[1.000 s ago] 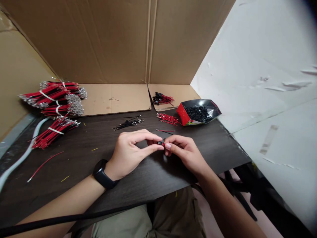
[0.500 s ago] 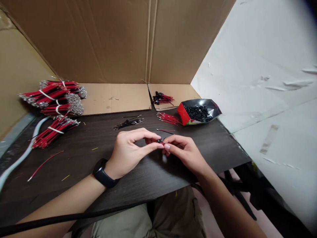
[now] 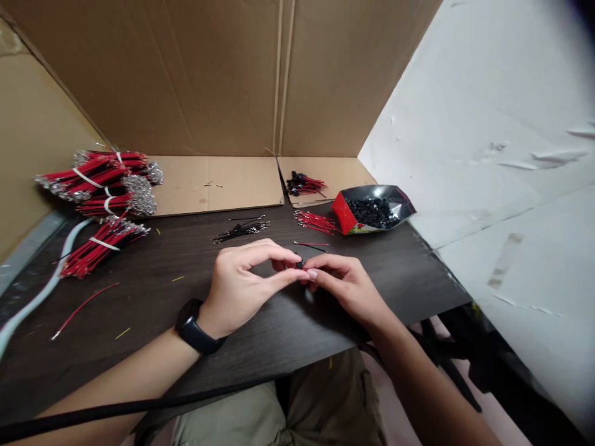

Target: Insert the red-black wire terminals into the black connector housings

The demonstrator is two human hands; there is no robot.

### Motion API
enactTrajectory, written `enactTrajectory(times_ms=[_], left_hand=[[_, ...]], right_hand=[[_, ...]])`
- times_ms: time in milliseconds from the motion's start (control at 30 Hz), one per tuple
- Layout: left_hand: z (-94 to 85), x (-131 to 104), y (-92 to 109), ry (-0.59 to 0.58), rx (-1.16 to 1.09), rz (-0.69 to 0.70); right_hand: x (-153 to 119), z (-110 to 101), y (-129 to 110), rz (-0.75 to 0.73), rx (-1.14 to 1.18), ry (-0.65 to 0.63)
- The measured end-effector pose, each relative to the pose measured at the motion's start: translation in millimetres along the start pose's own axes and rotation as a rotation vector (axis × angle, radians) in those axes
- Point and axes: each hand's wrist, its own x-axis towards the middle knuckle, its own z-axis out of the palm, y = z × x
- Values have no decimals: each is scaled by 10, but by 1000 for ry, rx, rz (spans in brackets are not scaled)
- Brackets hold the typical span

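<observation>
My left hand [image 3: 253, 272], with a dark band on its wrist, pinches a small black connector housing [image 3: 300, 264] between thumb and fingers. Facing it, my right hand [image 3: 344, 282] is closed on a thin red wire at the housing's right side; the fingertips of both hands nearly touch and hide most of the wire. Just beyond the fingers lie a single red wire [image 3: 311, 243] and a black one. Farther back are a small pile of black wires [image 3: 244, 230] and a pile of red wires [image 3: 316, 222] with metal ends.
A red and black box [image 3: 343, 217] of black housings stands at the right. Behind it, wires with housings [image 3: 304, 184] lie on cardboard. Banded red and black wire bundles [image 3: 106, 186] are heaped at the left, near a loose red wire [image 3: 83, 308]. Cardboard walls [image 3: 199, 80] enclose the back.
The black housing has turned slightly in my fingers, and my right fingertips have shifted a little toward it. The rest of the table looks the same.
</observation>
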Motion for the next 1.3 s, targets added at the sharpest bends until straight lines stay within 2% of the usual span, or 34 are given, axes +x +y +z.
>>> enactTrajectory(times_ms=[100,333,533,1133,1300], left_hand=[[-8,5,0,1,13,-3],[-32,26,-34,-40,72,-89],[-45,23,-83,-54,104,-108],[-57,41,-85,-96,95,-69],[-53,34,-102,-67,125,-83]], right_hand=[[-1,-13,8,-1,35,14],[10,-45,51,-51,129,174],[11,-47,69,-52,173,140],[18,-51,89,-45,172,149],[15,-48,93,-52,168,149]])
